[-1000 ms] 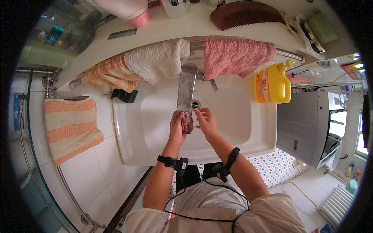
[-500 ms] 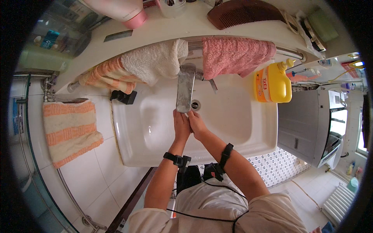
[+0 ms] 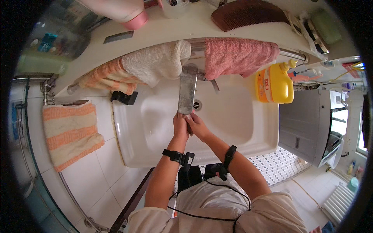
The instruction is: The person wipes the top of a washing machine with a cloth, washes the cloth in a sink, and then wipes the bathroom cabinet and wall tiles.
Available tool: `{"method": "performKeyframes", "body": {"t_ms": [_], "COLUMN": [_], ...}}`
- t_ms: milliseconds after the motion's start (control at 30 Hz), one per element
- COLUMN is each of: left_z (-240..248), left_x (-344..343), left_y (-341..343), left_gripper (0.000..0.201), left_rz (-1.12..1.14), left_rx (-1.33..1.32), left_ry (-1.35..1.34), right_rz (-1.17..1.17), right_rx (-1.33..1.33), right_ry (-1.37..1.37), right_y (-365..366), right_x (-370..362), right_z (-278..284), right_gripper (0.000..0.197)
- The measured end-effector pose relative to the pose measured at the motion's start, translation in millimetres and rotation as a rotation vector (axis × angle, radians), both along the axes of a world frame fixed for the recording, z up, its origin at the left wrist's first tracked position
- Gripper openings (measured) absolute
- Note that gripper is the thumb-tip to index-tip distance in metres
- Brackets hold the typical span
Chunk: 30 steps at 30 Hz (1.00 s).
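Both of my hands meet over the white sink (image 3: 229,128), just below the outlet end of a flat metal faucet (image 3: 187,91). My left hand (image 3: 180,127) is closed, its fingertips partly hidden under the spout. Against it presses my right hand (image 3: 197,127), also closed, with fingers curled over toward the left one. A tiny pink spot shows beside the fingers; I cannot make out what it is or what the hands hold between them. Past the hands, the drain (image 3: 197,105) lies right of the spout. A black band with a small box circles each wrist.
A white towel (image 3: 155,64) and a pink towel (image 3: 237,58) hang on the rail behind the faucet. On the right rim stands a yellow jug (image 3: 281,83). A black object (image 3: 124,98) sits at the left rim. A comb (image 3: 248,15) lies on the shelf; a washing machine (image 3: 305,120) stands right.
My hands stay together under the spout. The right hand's fingers have shifted over the left hand. The whole view has moved slightly.
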<state>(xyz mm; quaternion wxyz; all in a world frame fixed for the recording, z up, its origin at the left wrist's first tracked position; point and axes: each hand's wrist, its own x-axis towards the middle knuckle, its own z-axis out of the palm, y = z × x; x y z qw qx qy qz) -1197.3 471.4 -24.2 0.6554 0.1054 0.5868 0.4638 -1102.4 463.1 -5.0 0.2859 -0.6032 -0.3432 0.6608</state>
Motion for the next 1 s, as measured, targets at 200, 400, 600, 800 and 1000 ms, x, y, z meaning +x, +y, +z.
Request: {"method": "performKeyframes", "body": {"t_ms": [200, 400, 600, 800, 1000], "left_z": [13, 9, -4, 21, 22], "left_x": [24, 31, -13, -16, -47], "left_y": [-3, -1, 0, -7, -13], "left_gripper": [0.030, 0.038, 0.041, 0.041, 0.043], "left_rz": [-0.008, 0.089, 0.071, 0.023, 0.164], "left_rx": [0.053, 0.113, 0.005, 0.000, -0.007], "left_ry": [-0.151, -0.189, -0.128, 0.022, -0.145], "right_rz": [-0.110, -0.100, 0.096, -0.016, -0.262], "right_rx": [0.054, 0.051, 0.042, 0.093, 0.042], "right_ry": [0.169, -0.293, 0.161, -0.007, 0.149], "right_y": [-3, 13, 5, 4, 7], "right_x": [19, 11, 26, 62, 107], "right_z": [6, -3, 23, 5, -8], "right_gripper": [0.038, 0.047, 0.029, 0.026, 0.030]}}
